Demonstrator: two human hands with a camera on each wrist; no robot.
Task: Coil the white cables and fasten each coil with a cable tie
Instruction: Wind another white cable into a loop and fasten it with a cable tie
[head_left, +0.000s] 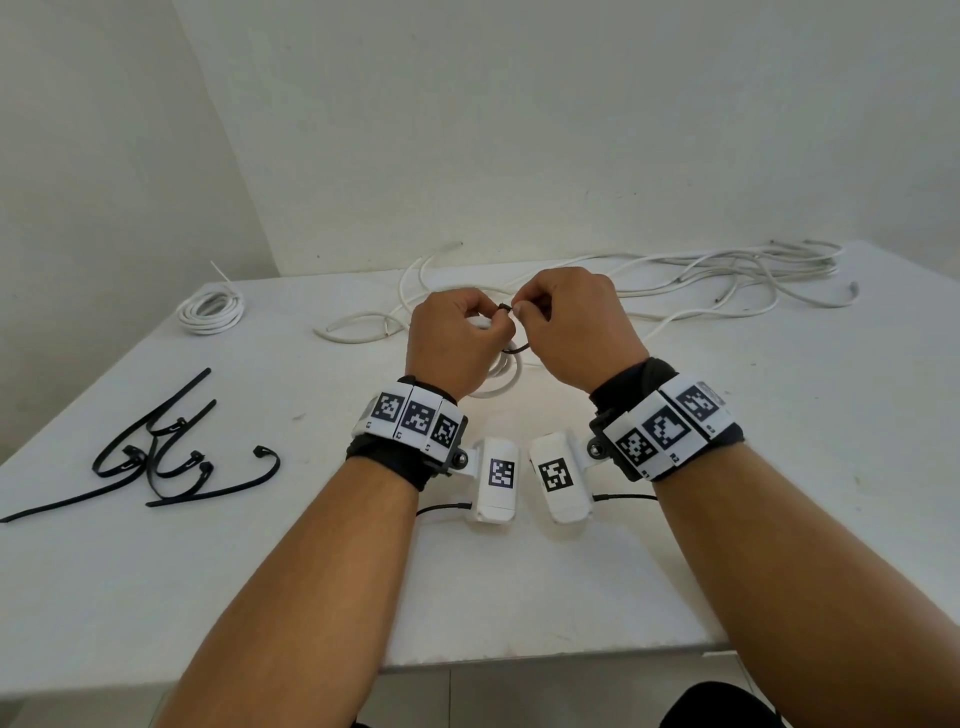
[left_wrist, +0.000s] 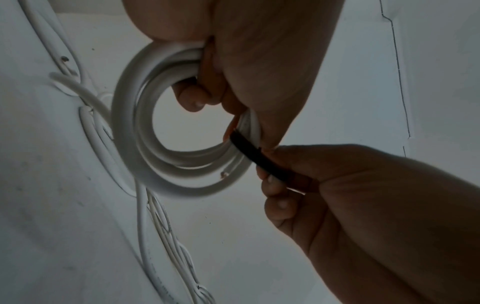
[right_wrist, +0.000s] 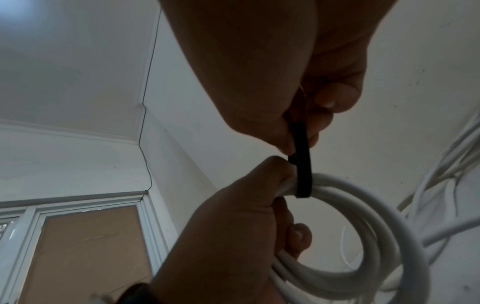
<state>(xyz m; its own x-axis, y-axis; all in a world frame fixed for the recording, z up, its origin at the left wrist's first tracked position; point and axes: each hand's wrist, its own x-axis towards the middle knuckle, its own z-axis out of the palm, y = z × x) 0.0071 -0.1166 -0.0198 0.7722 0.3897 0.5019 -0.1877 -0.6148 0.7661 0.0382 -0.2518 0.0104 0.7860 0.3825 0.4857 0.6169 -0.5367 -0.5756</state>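
Above the middle of the white table, the left hand curls its fingers round a small coil of white cable, gripping the bundled turns at one side. A black cable tie wraps that bundle just beside the left thumb, and the right hand pinches the tie's strap between thumb and fingers, close against the left hand. From the head view the two hands cover nearly all of the coil; only a curve of it shows beneath them, along with a short loop of the tie and its dark end between the fingertips. Whether the strap has passed through the tie's head cannot be told, since the fingers hide it in every view.

Behind the hands lies a loose tangle of white cables, stretching toward the far right corner of the table, with a few strands looping toward the left hand. At the far left sits a finished coil, a thin white end sticking up from it. Nearer, on the left, spare black cable ties lie in a heap, several overlapping. Both wrists carry bands with black-and-white markers and white camera housings. The wrist views are dim, with the palms in shadow, and the cables there run out of frame.
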